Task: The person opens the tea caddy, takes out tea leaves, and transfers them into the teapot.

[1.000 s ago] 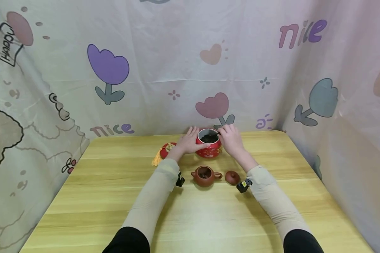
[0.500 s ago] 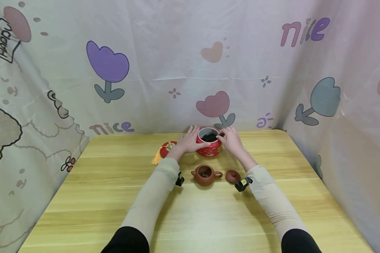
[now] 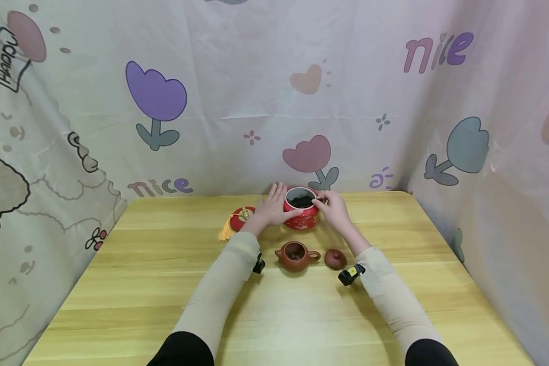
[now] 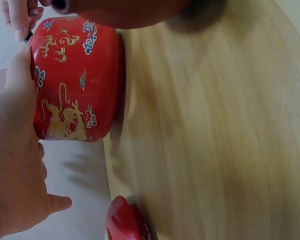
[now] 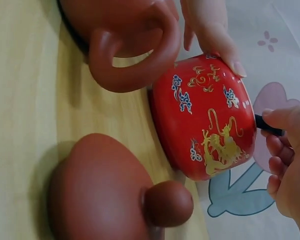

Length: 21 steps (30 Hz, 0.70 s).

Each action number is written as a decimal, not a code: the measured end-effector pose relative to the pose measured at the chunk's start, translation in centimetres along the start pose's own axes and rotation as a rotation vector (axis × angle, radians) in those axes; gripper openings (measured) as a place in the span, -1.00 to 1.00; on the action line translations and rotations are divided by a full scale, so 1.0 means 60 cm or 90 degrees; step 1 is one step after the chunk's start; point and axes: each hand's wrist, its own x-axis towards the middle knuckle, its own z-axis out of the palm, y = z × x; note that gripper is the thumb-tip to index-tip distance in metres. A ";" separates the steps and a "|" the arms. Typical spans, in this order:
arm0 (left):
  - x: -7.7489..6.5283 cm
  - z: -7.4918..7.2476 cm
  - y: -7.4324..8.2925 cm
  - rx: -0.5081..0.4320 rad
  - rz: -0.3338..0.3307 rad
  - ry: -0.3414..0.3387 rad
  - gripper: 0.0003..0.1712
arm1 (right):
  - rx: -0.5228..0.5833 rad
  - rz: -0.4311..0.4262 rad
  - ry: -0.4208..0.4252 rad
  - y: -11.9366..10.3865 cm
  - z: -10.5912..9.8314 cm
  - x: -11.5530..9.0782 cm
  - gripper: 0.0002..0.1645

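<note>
A round red jar point(image 3: 303, 218) with gold dragon and blue cloud decoration stands at the table's back edge, dark loose leaves point(image 3: 301, 202) inside it. My left hand point(image 3: 271, 207) rests against the jar's left side, thumb laid along the rim and fingers stretched out. At the right of the rim, my right hand point(image 3: 333, 208) pinches the black handle point(image 5: 270, 125) of a slim utensil between thumb and fingers; its lower end is hidden inside the jar. In front sits a brown clay teapot point(image 3: 295, 258) without its lid, some dark leaves in it.
The teapot's clay lid point(image 3: 335, 259) lies right of the teapot, knob up. Left of my left hand is the jar's red lid point(image 3: 240, 218) with a yellow tassel point(image 3: 226, 231). A printed curtain point(image 3: 229, 101) hangs behind the wooden table point(image 3: 155, 284).
My right hand has dropped slightly at the jar's right rim, still pinching the black handle, which shows less across the opening. My left hand stays at the jar.
</note>
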 end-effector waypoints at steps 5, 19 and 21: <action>-0.002 0.003 0.003 0.000 -0.012 0.007 0.22 | 0.022 0.042 0.013 0.003 -0.010 -0.009 -0.79; -0.007 0.000 0.009 -0.012 -0.016 0.010 0.23 | 0.047 0.107 0.062 0.014 -0.038 -0.028 -0.75; -0.006 0.002 0.009 -0.013 -0.020 0.006 0.23 | 0.056 0.121 0.066 0.015 -0.040 -0.032 -0.74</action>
